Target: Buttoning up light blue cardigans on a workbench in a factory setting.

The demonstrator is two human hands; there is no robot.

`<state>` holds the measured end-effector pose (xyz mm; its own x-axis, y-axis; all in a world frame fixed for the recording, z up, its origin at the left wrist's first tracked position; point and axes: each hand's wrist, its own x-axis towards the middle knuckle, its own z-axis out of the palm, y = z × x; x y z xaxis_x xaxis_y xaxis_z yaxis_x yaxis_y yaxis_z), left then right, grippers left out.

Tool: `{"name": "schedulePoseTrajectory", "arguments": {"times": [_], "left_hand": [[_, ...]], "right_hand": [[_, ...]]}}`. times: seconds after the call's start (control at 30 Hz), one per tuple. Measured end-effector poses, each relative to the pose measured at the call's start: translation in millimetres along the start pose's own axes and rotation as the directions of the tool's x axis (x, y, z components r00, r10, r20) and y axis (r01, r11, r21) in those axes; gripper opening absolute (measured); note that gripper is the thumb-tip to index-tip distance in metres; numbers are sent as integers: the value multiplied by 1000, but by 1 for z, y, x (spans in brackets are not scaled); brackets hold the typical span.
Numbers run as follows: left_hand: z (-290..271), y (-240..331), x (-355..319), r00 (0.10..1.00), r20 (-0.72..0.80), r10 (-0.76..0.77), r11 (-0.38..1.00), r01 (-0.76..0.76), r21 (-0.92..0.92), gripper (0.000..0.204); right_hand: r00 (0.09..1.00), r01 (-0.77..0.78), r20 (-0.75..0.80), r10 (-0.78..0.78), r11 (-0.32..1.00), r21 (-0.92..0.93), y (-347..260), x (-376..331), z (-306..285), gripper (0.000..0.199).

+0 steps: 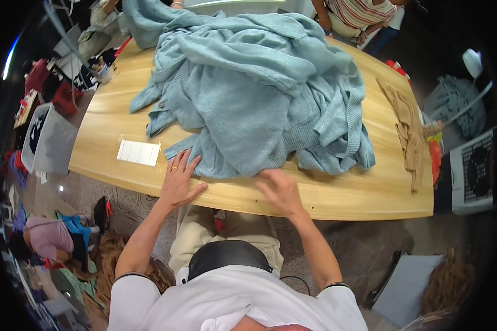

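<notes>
A large heap of light blue-green knitted sweaters (243, 105) covers the middle and far part of the wooden table (315, 196). My left hand (179, 177) lies with fingers spread at the near left corner of the heap, its fingertips on a ribbed edge of knit and a ring on one finger. At the near hem of the front sweater is my right hand (281, 190), slightly smeared, fingers reaching to the ribbing and thumb apart from them. No cloth shows between its thumb and fingers.
A white paper strip (138, 153) is taped left of the heap. Along the table's right side lies a brown knitted piece (407, 135). A grey bin (49, 140) stands at the left, and a seated person (47, 237) is lower left. Another person (359, 14) is beyond the far edge.
</notes>
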<state>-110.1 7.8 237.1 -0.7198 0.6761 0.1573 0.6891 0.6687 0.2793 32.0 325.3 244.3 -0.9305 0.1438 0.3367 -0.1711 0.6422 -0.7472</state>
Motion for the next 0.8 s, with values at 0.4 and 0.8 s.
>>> {"name": "schedulePoseTrajectory", "arguments": {"times": [0.4,0.8], "left_hand": [[48,68,78,912,-394,-112,893,-82,-443,123],[79,95,105,923,-341,-178,966,99,-237,111]], "right_hand": [[805,136,-397,-441,788,-600,-64,208,-57,64],[776,258,-587,-232,965,-41,-121,227,-85,34]]}}
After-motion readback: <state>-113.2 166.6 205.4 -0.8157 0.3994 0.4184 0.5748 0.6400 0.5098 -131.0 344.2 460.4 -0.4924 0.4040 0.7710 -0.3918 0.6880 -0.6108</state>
